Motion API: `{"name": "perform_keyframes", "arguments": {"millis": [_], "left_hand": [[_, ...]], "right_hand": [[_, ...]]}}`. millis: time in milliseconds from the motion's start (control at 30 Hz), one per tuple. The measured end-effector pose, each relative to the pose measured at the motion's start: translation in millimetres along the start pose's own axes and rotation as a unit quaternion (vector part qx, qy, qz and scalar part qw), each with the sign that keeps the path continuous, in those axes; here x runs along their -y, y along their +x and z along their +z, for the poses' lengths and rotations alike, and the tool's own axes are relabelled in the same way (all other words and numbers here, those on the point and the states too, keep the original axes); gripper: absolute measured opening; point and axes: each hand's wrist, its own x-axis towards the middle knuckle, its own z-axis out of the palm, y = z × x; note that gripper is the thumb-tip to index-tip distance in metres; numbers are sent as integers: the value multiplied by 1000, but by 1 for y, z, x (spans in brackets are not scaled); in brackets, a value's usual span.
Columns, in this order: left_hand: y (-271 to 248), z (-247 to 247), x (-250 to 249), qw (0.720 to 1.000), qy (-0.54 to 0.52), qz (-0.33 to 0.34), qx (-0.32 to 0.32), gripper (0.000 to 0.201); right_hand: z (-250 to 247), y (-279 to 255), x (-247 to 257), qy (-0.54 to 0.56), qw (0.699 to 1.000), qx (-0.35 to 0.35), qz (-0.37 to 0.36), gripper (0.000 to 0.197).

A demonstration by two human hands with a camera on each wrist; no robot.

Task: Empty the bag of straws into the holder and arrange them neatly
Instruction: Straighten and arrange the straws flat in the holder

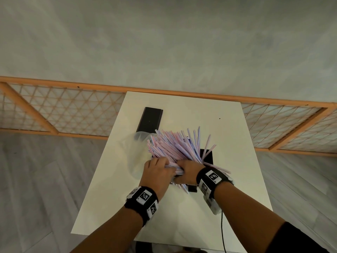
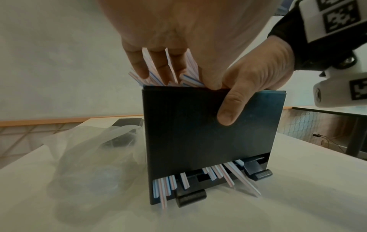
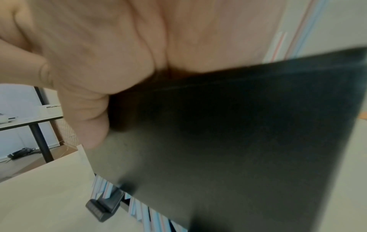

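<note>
Loading step, late stage. A black rectangular plastic straw holder (image 2: 208, 130) stands upright near the middle of the white worktop (image 1: 237, 179), slightly toward its near edge. A large fan of thin paper-wrapped straws with pink and blue stripes (image 1: 175, 145) sticks out of the holder's open top, leaning away from the person and splayed unevenly. The left hand (image 1: 157, 172) has its fingers curled into the near end of the bundle, clamping it; the left wrist view shows fingers threaded between straws at the holder's upper rim. The right hand (image 1: 187, 168) grips the bundle from the other side, with its thumb lying down the holder's front wall (so it also steadies the box). Several straw ends poke out crookedly through the dispensing slot at the holder's base, around two black ridged tabs (image 2: 190, 198).

The clear, crumpled plastic bag (image 2: 95, 157) lies on the worktop just beside the holder's left side and looks empty, though its folds hide part of the inside. A black rectangular lid-like piece (image 1: 150, 119) lies toward the far edge, well apart from the hands.

Judged step: the emptying seems done; the arranging is in hand. The next move probably calls for gathering the fan parallel, then easing it down into the box evenly, without kinking the straws jammed at the slot.
</note>
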Motion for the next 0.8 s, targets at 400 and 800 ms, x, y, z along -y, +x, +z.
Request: {"name": "perform_keyframes", "arguments": {"millis": [400,800], "left_hand": [[30,-45,21,839,-398,-372,-9,69],[43,-22,29,866,-349,-358,19,34]], "right_hand": [[15,-8,4,-60,991,-101,-60,42],[22,-12,4,-59,987,-135,-62,43]]}}
